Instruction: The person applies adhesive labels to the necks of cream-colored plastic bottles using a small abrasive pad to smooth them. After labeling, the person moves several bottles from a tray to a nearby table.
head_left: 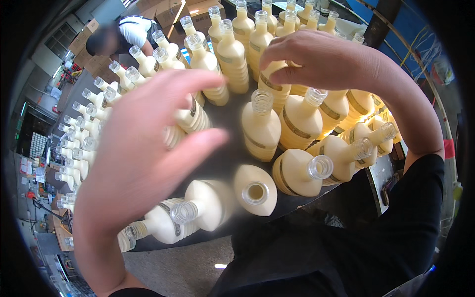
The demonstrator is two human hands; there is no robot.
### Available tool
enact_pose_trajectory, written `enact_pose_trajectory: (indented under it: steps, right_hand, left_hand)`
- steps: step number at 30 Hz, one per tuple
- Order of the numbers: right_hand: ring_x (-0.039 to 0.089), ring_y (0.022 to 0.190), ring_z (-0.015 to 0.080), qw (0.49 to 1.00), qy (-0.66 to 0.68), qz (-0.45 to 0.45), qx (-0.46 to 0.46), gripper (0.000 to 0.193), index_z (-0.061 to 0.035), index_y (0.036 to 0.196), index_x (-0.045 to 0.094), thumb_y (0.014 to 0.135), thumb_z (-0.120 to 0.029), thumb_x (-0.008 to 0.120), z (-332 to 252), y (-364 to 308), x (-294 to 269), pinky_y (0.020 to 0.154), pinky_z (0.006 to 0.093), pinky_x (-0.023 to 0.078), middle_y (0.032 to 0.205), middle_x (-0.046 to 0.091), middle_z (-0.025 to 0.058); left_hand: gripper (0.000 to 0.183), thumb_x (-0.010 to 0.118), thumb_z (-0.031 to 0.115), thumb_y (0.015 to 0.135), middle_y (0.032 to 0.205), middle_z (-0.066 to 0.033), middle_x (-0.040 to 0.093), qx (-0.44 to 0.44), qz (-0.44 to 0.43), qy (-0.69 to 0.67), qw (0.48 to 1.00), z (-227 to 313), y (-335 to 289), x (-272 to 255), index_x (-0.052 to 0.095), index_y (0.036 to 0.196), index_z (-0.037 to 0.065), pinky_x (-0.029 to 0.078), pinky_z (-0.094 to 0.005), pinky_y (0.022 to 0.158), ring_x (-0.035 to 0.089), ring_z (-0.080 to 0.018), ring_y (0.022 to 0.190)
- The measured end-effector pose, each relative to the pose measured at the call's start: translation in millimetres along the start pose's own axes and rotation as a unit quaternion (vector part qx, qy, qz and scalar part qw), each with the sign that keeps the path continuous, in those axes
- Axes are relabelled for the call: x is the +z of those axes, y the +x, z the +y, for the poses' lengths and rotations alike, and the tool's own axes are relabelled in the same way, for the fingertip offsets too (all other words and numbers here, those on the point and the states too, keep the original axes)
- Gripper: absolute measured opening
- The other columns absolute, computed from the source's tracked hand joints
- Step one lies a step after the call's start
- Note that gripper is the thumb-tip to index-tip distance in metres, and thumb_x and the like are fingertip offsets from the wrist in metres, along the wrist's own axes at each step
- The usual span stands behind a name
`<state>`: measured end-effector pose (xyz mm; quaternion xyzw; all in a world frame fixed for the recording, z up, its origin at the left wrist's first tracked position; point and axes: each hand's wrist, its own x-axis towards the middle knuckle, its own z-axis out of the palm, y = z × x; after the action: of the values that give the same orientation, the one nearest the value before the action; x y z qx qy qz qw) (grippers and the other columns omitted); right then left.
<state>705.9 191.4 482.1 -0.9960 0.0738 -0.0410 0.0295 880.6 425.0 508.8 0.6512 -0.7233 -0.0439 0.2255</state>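
Note:
Many cream-coloured bottles with clear, uncapped necks and dark label bands stand upright on a dark tabletop (233,116). My left hand (143,133) is blurred over the left-hand bottles, its thumb and fingers spread wide apart with nothing between them. It partly covers a ribbed bottle (192,116). Over the right-hand group, my right hand (316,57) is bent in a loose curve, thumb and forefinger apart. Just below it is a bottle (273,89) whose neck is hidden behind the hand. Nearest its wrist side stands another bottle (302,119). A single bottle (255,190) stands at the near edge.
More bottles (79,143) crowd the far left of the table. A person (131,34) bends forward at the far left beside cardboard boxes (198,17). A keyboard (38,144) lies at the left. Bottles (200,203) line the near table edge, close to my body.

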Motion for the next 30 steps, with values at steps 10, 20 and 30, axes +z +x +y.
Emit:
enact_pose_trajectory:
  steps: [10,20,30]
  right_hand:
    - [0.073,0.093,0.0326,0.992,0.061,-0.100,0.053,0.032,0.0030,0.111,0.070,0.087,-0.014,0.080,1,-41,6,0.086,0.0397,0.058,0.094,0.075,0.0196]
    - [0.073,0.087,0.0340,0.992,0.111,-0.044,-0.039,0.028,-0.0013,0.103,0.072,0.079,-0.012,0.081,14,-12,16,0.079,0.0413,0.057,0.091,0.074,0.0166]
    - [0.071,0.085,0.0333,0.993,0.055,-0.066,-0.076,0.021,-0.0053,0.091,0.075,0.072,-0.016,0.075,26,80,33,0.076,0.0424,0.056,0.085,0.073,0.0138]
  left_hand:
    - [0.041,0.078,0.018,0.085,0.102,-0.0147,0.071,-0.070,-0.094,-0.020,0.993,-11,62,81,0.066,0.121,0.003,0.056,-0.0359,0.077,0.068,-0.0248,0.080]
    - [0.025,0.078,0.011,0.081,0.079,-0.0078,0.069,-0.186,-0.065,0.026,0.980,-22,70,53,0.073,0.105,0.005,0.053,-0.0323,0.070,0.066,-0.0144,0.074]
    - [0.027,0.078,0.010,0.079,0.084,-0.0083,0.068,-0.178,-0.038,0.099,0.978,-74,76,50,0.072,0.105,0.003,0.052,-0.0308,0.070,0.064,-0.0132,0.074]
